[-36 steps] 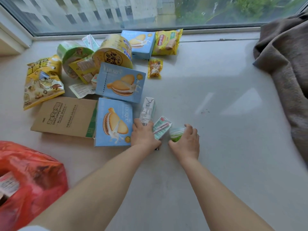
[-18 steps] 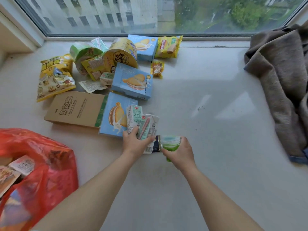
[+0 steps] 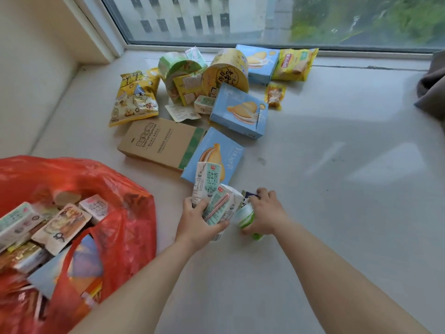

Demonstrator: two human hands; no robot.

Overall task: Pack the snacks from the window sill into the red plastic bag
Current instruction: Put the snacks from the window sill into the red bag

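Since a second ago both hands have lifted their cartons off the sill and swung left, so the red plastic bag point(image 3: 125, 227) now fills my lower left. It gapes open, with packets and small cartons already lying inside. Just right of it my left hand point(image 3: 196, 229) is curled round two small milk cartons point(image 3: 212, 196), held upright and fanned apart above the window sill point(image 3: 337, 189). Beside it my right hand point(image 3: 263, 216) grips a green-and-white cup point(image 3: 245, 218), with a dark wrapper pinched at the fingertips; what that wrapper is I cannot tell. Behind the hands lie the unpacked snacks: a yellow popcorn bag point(image 3: 136, 97), a brown box point(image 3: 161, 142), three blue biscuit boxes point(image 3: 239, 114), two tubs and a yellow packet point(image 3: 296, 65). At far right, a grey blanket point(image 3: 431, 88).
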